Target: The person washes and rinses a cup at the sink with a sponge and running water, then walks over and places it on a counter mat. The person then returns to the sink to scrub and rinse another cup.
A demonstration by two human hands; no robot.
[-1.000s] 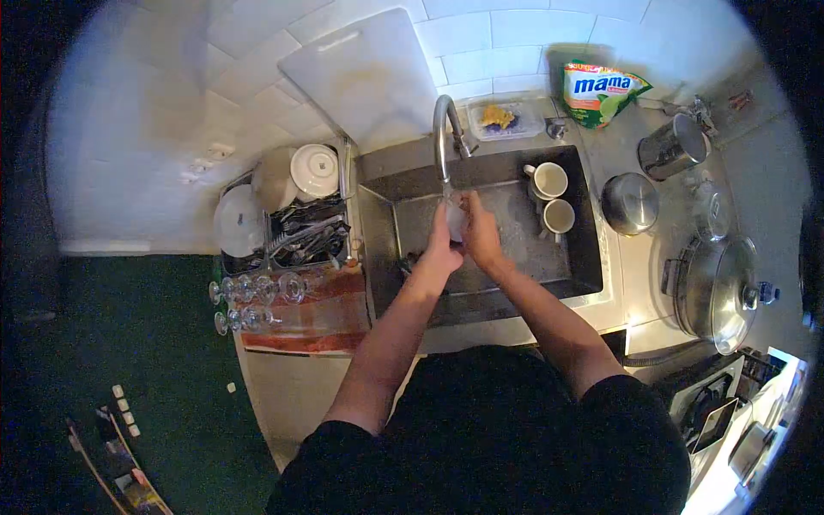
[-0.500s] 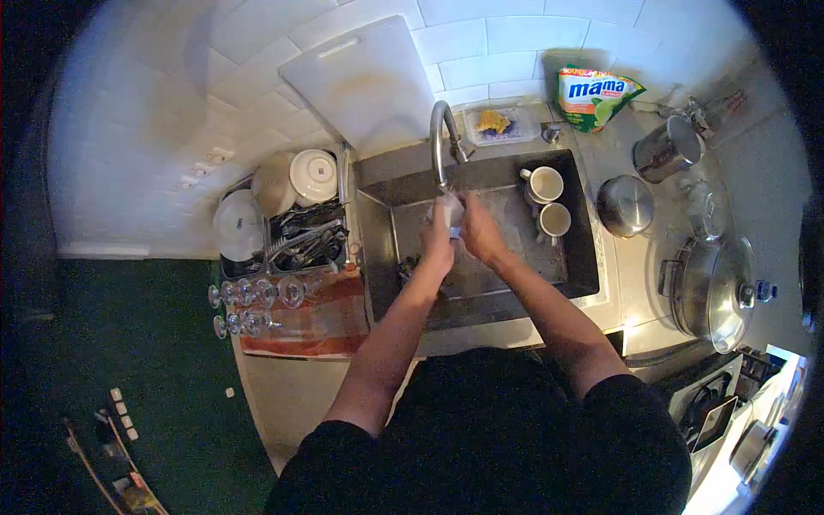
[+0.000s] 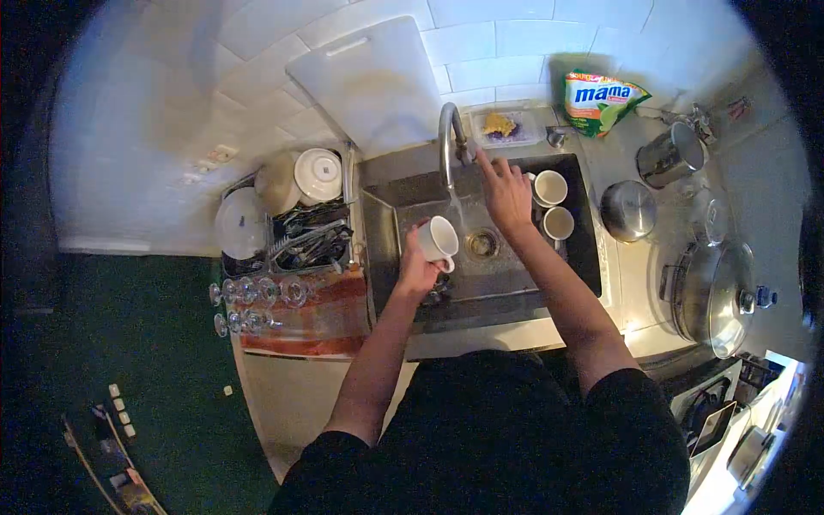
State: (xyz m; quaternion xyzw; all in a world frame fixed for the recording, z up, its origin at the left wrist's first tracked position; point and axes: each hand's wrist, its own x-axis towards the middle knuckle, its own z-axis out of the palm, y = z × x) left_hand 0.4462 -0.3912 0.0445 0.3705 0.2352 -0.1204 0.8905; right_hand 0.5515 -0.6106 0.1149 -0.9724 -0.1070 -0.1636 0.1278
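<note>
My left hand (image 3: 418, 266) grips a white mug (image 3: 439, 239) over the left part of the sink (image 3: 515, 296), its mouth tilted up and its handle toward me. Water (image 3: 457, 204) runs from the curved faucet (image 3: 445, 142) just beyond the mug. My right hand (image 3: 508, 199) is raised by the faucet's lever (image 3: 468, 154), fingers stretched out; the index fingertip is at the lever, and I cannot tell whether it touches. Two more mugs, an upper one (image 3: 549, 188) and a lower one (image 3: 558, 223), stand along the sink's right side.
Left of the sink, a dish rack (image 3: 350, 202) holds bowls, a plate and cutlery; several stemmed glasses (image 3: 293, 292) lie on a reddish mat (image 3: 330, 322). Behind are a sponge tray (image 3: 528, 130) and a soap pouch (image 3: 598, 105). A steel bowl (image 3: 627, 211) and lidded pot (image 3: 717, 296) stand right.
My hands have parted from under the faucet. The left moved left and toward me with the mug; the right rose to the faucet lever. The sink drain now shows.
</note>
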